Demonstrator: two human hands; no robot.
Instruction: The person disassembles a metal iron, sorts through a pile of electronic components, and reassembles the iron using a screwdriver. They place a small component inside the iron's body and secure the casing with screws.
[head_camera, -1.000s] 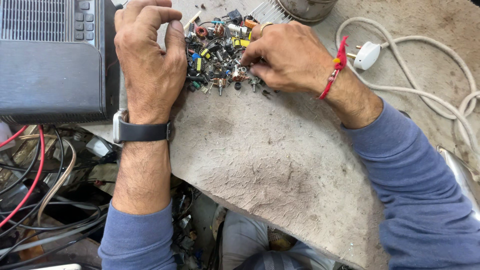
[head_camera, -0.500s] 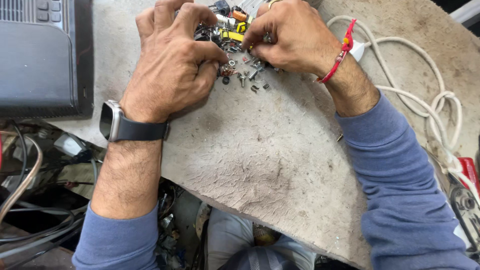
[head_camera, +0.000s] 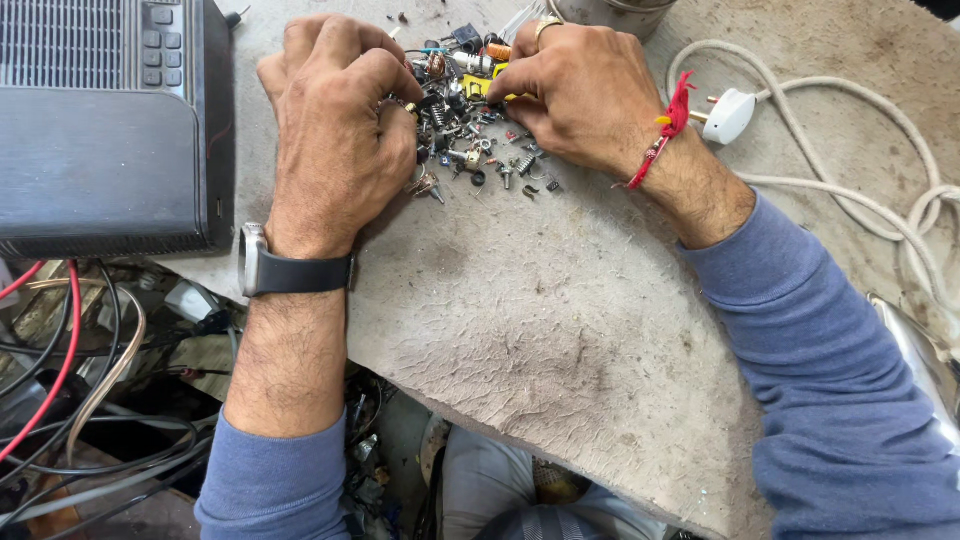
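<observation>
On the worn grey worktop (head_camera: 560, 330), beside the dark radio (head_camera: 100, 130), both hands are in the heap of small electronic parts (head_camera: 470, 120). Compared with 1 second back, the left hand (head_camera: 335, 130) has rolled onto the pile's left edge, fingers curled shut over some pieces; what it grips I cannot tell. The right hand (head_camera: 585, 95) has closed in, fingertips pinched among the parts. The white plug (head_camera: 730, 115) lies untouched, suggesting the sorting is narrowing down.
</observation>
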